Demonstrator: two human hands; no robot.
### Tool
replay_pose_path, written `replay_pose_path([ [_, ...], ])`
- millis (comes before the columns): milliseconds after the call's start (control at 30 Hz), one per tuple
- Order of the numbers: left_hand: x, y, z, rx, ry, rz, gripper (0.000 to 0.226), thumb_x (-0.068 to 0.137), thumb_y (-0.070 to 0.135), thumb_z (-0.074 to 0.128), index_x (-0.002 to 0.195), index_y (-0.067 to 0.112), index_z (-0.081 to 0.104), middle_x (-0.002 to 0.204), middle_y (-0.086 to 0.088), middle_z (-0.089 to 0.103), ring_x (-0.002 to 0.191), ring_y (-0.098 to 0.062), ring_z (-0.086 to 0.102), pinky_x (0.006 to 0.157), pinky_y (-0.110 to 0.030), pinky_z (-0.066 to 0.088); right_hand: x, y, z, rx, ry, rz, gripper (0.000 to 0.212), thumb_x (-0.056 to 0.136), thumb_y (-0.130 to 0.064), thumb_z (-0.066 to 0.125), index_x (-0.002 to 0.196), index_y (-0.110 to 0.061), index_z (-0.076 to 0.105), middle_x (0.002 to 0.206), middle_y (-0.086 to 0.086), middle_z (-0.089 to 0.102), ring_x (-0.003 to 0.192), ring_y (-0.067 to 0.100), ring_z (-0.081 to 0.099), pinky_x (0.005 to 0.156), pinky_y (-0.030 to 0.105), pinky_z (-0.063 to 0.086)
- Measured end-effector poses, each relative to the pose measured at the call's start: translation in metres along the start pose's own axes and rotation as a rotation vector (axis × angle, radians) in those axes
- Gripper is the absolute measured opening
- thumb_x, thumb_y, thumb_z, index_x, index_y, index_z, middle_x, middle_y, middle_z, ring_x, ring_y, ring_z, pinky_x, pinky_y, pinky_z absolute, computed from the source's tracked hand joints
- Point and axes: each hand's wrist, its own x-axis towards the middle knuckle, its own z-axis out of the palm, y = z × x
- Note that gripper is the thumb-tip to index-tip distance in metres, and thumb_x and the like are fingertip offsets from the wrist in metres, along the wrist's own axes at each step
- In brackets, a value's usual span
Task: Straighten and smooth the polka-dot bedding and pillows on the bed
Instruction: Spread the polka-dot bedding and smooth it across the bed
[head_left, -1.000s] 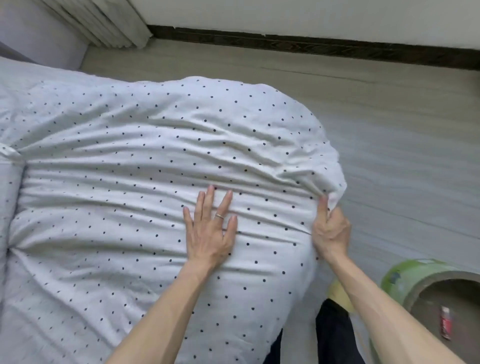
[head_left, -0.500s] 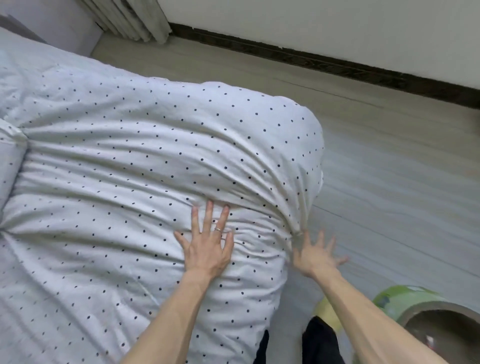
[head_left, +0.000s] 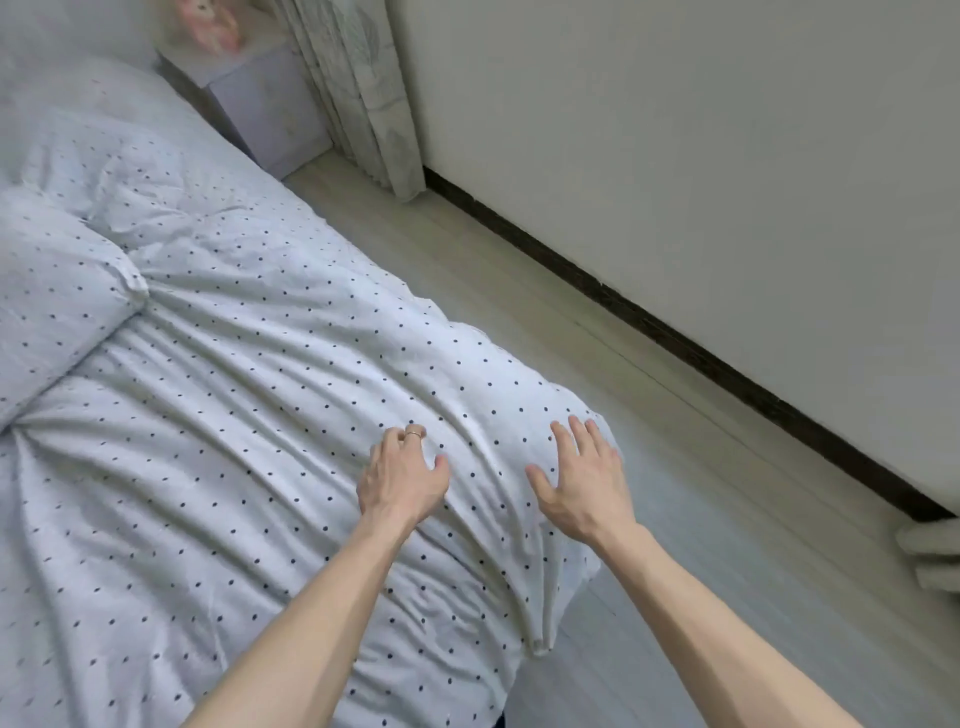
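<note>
The white polka-dot duvet (head_left: 249, 395) covers the bed, creased in long folds that run toward its near right corner (head_left: 540, 644). My left hand (head_left: 402, 478) sits on the duvet with curled fingers, bunching a fold of the cloth under them. To its right, my right hand (head_left: 582, 483) lies flat on the duvet near the bed's edge, fingers straight and spread. A polka-dot pillow (head_left: 52, 291) lies at the left, on top of the duvet. Another pillow (head_left: 78, 88) lies at the head of the bed.
A pale nightstand (head_left: 260, 104) stands beside the bed's head, with a curtain (head_left: 363, 93) hanging next to it. Light wood floor (head_left: 649, 415) runs along the bed's right side to a white wall with a dark baseboard (head_left: 675, 332). A white object (head_left: 935, 556) shows at the right edge.
My right hand has come up from beside the bed corner onto the duvet. My left hand's fingers have curled from flat. The view has swung toward the head of the bed.
</note>
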Motion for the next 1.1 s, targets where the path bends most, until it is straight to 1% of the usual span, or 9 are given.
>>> replay_pose_path([
  [200,0.077,0.0,-0.022,-0.173,0.143,-0.011,0.06,0.093,0.046,0.053,0.144,0.015,0.046,0.148,-0.001,0.041,0.136,-0.023,0.038,0.107,-0.039,0.038,0.103,-0.036,-0.035,0.115,-0.066,-0.062,0.071,0.101,-0.051,0.045,0.159,-0.016,0.024,0.166,0.002,0.027,0.156,0.022,0.015,0.125,0.04,0.019],
  [333,0.128,-0.021,-0.001,-0.189,0.054,-0.097,0.066,0.096,0.054,0.045,0.153,0.021,0.034,0.157,-0.005,0.033,0.142,-0.027,0.034,0.114,-0.039,0.032,0.179,-0.054,-0.024,0.236,-0.286,0.036,0.079,0.099,-0.058,0.047,0.161,-0.018,0.02,0.166,0.005,0.029,0.152,0.025,0.026,0.117,0.038,0.028],
  [400,0.137,-0.03,0.014,-0.128,-0.017,-0.113,0.07,0.097,0.06,0.037,0.157,0.027,0.023,0.163,-0.006,0.021,0.149,-0.025,0.024,0.117,-0.04,0.03,0.205,-0.057,-0.016,0.264,-0.388,0.085,0.078,0.097,-0.067,0.042,0.158,-0.021,0.027,0.16,0.006,0.039,0.146,0.026,0.037,0.103,0.032,0.032],
  [467,0.137,-0.034,0.025,-0.069,-0.019,-0.108,0.072,0.096,0.063,0.033,0.159,0.03,0.017,0.165,-0.005,0.016,0.151,-0.024,0.019,0.117,-0.043,0.03,0.214,-0.056,-0.007,0.235,-0.437,0.14,0.083,0.088,-0.081,0.035,0.143,-0.021,0.047,0.143,0.006,0.056,0.129,0.029,0.052,0.091,0.033,0.037],
  [500,0.136,-0.033,0.03,-0.057,-0.014,-0.121,0.072,0.096,0.062,0.033,0.159,0.03,0.017,0.165,-0.005,0.017,0.15,-0.023,0.018,0.116,-0.045,0.032,0.22,-0.055,-0.002,0.205,-0.454,0.146,0.084,0.081,-0.087,0.032,0.126,-0.019,0.056,0.13,0.005,0.063,0.116,0.027,0.059,0.087,0.035,0.042],
  [600,0.131,-0.025,0.034,-0.023,0.065,-0.13,0.071,0.097,0.059,0.037,0.158,0.028,0.022,0.163,-0.005,0.022,0.149,-0.025,0.021,0.108,-0.05,0.037,0.227,-0.046,-0.003,0.262,-0.469,0.136,0.084,0.069,-0.093,0.042,0.098,-0.017,0.062,0.102,0.002,0.072,0.094,0.023,0.067,0.087,0.039,0.053],
  [767,0.119,-0.015,0.043,-0.072,0.147,-0.202,0.064,0.1,0.051,0.04,0.158,0.028,0.027,0.164,-0.003,0.024,0.152,-0.022,0.017,0.116,-0.055,0.024,0.23,-0.035,-0.019,0.485,-0.63,0.138,0.073,0.066,-0.078,0.072,0.11,-0.02,0.071,0.107,-0.005,0.077,0.099,0.016,0.074,0.101,0.044,0.053],
  [933,0.107,-0.005,0.05,-0.071,0.188,-0.274,0.06,0.1,0.05,0.03,0.156,0.03,0.03,0.165,-0.001,0.025,0.152,-0.022,0.019,0.119,-0.053,0.02,0.222,-0.02,-0.029,0.457,-0.819,0.077,0.073,0.063,-0.075,0.079,0.12,-0.031,0.065,0.108,-0.016,0.076,0.097,0.005,0.073,0.084,0.025,0.056],
  [1100,0.076,0.015,0.062,-0.094,0.233,-0.398,0.064,0.096,0.055,0.018,0.155,0.033,0.03,0.165,0.0,0.024,0.152,-0.022,0.016,0.118,-0.057,0.018,0.209,0.004,-0.036,0.233,-0.773,0.0,0.076,0.056,-0.086,0.075,0.115,-0.039,0.064,0.105,-0.02,0.075,0.097,0.005,0.071,0.091,0.033,0.056],
])
